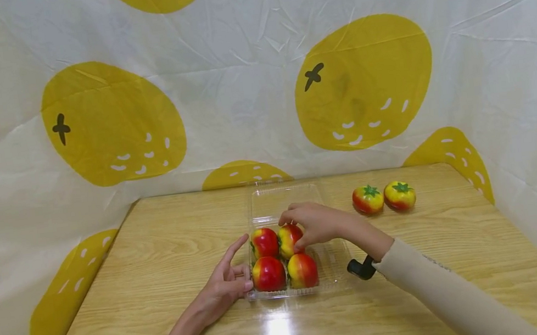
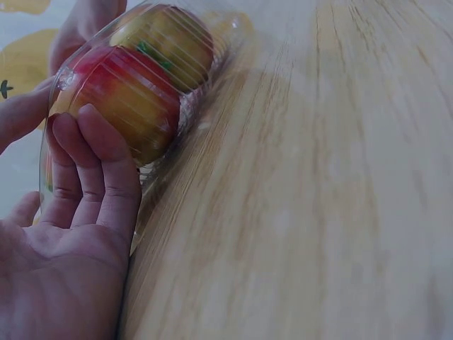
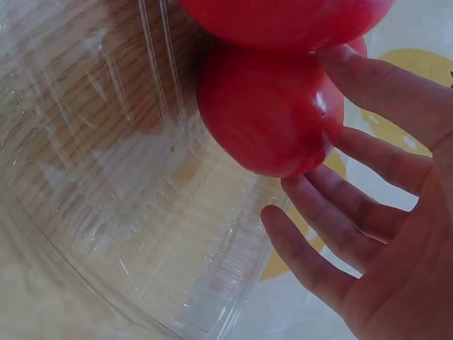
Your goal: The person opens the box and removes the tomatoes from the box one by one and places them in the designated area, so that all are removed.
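Note:
A clear plastic container lies open on the wooden table, its lid folded back. Several red-and-yellow fruits fill its left part, among them a front pair and a back-left one. My right hand arches over the back-right fruit; in the right wrist view the thumb and one finger touch that fruit while the other fingers spread free above the container's floor. My left hand rests its fingers flat against the container's left wall, index finger pointing away.
Two more of the same fruits stand with green stalks up at the back right of the table. A white cloth with yellow fruit prints hangs around the table on three sides.

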A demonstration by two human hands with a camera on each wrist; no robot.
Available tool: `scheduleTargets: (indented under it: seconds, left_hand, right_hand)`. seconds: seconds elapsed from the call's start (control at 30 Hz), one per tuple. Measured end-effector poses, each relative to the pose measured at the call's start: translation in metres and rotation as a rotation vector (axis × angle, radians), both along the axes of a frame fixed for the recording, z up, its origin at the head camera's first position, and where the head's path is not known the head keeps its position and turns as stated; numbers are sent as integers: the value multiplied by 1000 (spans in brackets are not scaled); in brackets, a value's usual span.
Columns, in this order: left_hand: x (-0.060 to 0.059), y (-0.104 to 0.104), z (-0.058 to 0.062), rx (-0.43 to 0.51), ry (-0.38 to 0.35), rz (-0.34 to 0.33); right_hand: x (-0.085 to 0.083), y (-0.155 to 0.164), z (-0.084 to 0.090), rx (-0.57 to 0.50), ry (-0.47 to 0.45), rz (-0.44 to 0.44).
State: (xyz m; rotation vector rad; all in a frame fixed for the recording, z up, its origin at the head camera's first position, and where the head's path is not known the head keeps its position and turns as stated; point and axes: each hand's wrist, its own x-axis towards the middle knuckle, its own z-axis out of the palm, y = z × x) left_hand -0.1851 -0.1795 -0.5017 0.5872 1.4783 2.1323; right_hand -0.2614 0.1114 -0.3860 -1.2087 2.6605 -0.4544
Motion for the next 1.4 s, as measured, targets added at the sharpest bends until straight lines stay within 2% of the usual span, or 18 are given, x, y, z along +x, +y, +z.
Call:
scheduleTargets:
  seconds: [0.27,1.0,1.4]
  left_hand:
    - [0,1,0,6,-23,7]
    - [0,0,-1,-14,-24,15]
    - [0,1,0,-24,-38,30]
  right_hand:
    - [-2,0,-2,17,50,28]
    - [-5,4,-3,-21,39,71]
    - [-3,5,2,-53,44,61]
